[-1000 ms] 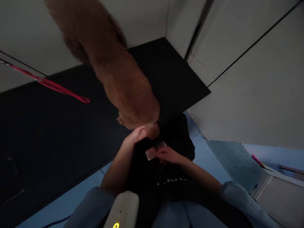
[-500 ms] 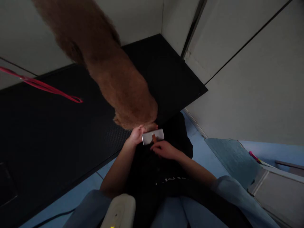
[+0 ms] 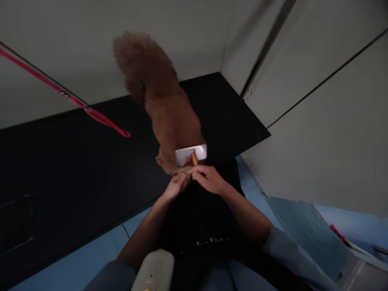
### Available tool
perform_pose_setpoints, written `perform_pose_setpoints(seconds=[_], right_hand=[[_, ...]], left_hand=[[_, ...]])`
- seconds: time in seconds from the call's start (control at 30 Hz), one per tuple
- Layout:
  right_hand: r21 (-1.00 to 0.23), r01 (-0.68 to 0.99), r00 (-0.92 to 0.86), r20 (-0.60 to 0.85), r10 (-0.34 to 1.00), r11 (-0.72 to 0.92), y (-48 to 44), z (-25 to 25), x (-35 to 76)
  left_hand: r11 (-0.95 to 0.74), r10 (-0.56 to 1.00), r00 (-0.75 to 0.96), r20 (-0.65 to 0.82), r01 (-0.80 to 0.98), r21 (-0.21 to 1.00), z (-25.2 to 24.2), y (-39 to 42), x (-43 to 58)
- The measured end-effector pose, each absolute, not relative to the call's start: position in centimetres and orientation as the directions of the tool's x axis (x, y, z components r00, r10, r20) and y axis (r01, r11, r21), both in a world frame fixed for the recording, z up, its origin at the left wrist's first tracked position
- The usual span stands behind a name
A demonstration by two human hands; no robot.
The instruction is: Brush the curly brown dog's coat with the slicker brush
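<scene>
A curly brown dog stands on a black ribbed grooming table, its head end away from me. My right hand is closed around the wooden handle of a slicker brush. The brush's pale metal back faces me, and its head lies against the fur at the dog's rear. My left hand pinches a furry part at the dog's rear, close to my right fingertips. Whether that is the tail or a leg I cannot tell. The brush's pins are hidden.
A red leash hangs over the table at left. Pale walls stand behind and to the right. A dark flat object lies at the table's left. Blue floor and a teal panel show below.
The brush has moved up from below the dog's rear onto its fur, with my right hand following. My view has shifted, so more of the dog's head end shows.
</scene>
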State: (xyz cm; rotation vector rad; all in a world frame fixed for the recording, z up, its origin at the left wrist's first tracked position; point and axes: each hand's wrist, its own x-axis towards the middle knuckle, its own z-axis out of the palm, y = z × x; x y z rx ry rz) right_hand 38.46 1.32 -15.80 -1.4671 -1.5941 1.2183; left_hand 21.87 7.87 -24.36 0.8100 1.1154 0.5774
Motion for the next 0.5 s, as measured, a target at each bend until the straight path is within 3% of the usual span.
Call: perform_pose_setpoints(seconds=[0.07, 0.13, 0.2, 0.27, 0.37, 0.5], right_hand=[[-0.885, 0.466, -0.174, -0.103, 0.979, -0.010, 1.3, -16.5, 36.9], [-0.864, 0.502, -0.269, -0.210, 0.940, -0.050, 0.8, -16.8, 35.3], [-0.905, 0.419, -0.369, -0.247, 0.896, -0.077, 1.1, -16.1, 34.5], [-0.952, 0.304, -0.376, -0.150, 0.915, -0.031, 2.9, -14.3, 34.0], [-0.938, 0.341, -0.234, -0.014, 0.972, 0.068, 5.8, -12.7, 32.2], [-0.919, 0.393, -0.495, -0.182, 0.850, 0.032, 3.3, -15.4, 27.5]], left_hand=[[0.555, 0.785, 0.328, -0.525, 0.004, 0.832, -23.4, 8.0, 19.7], [0.523, 0.810, 0.309, -0.498, 0.005, 0.853, -22.3, 8.1, 17.0], [0.505, 0.822, 0.297, -0.485, 0.012, 0.863, -21.2, 8.2, 14.1], [0.482, 0.847, 0.238, -0.476, 0.036, 0.875, -20.2, 8.4, 10.9], [0.403, 0.913, 0.018, -0.407, 0.104, 0.909, -18.5, 9.2, 6.0], [0.300, 0.898, -0.383, -0.217, 0.172, 0.938, -15.8, 10.8, 0.6]])
